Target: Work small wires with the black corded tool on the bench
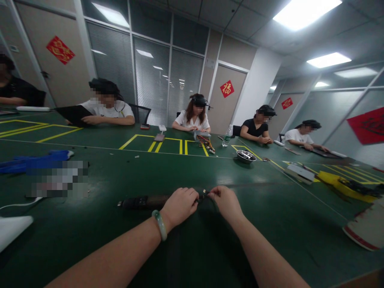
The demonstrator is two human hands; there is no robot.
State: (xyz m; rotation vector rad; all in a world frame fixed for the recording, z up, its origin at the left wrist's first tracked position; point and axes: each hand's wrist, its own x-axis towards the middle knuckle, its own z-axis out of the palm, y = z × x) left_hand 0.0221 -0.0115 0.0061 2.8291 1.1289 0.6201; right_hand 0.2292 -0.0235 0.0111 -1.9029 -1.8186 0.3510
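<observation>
A small metal part (204, 192), too tiny to identify, is pinched between both hands near the green table's (120, 240) front edge; the left hand (179, 207), curled closed, hides the end of a dark elongated tool (141, 202), right hand (227, 203) fingertips narrowed

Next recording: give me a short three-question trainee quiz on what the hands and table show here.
1. True or false: both hands meet at one end of the long dark object.
2. Which wrist wears the pale green bangle? A) left B) right C) neither
3. What stands just right of the metal bowl on the far side of the green table: a red cup, or nothing close by?

Key
1. True: left hand and right hand pinch its right end.
2. A
3. Nothing close by; the water bottle stands behind it, to its left.
</observation>
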